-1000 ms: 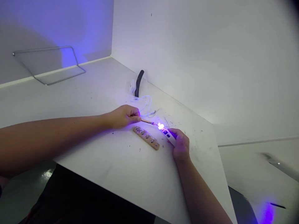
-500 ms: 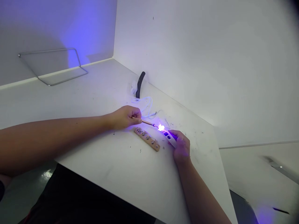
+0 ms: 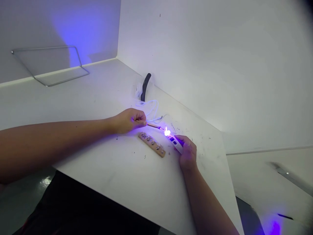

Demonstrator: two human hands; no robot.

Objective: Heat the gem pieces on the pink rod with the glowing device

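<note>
My left hand (image 3: 133, 120) is closed around a thin copper-coloured rod (image 3: 153, 125) with a metal clip at its far end. Something small at the clip's tip is lost in bright violet glare (image 3: 167, 131). In my right hand (image 3: 187, 150) is a white handheld UV lamp (image 3: 175, 142) with dark buttons, its lit end close to that tip. Just below the rod, a wooden strip (image 3: 152, 144) with several round metal studs lies on the table, apart from both hands.
Behind the hands lie a white cable (image 3: 153, 109) and a black curved tube (image 3: 146, 86) beside a clear plastic piece (image 3: 138, 90). A bent metal wire frame (image 3: 63, 80) leans at the left wall. White walls border the table (image 3: 127, 186), which has small dark specks.
The view has shifted slightly, so everything sits a little further left and up. Both hands keep their holds, and the lamp stays lit near the rod's tip.
</note>
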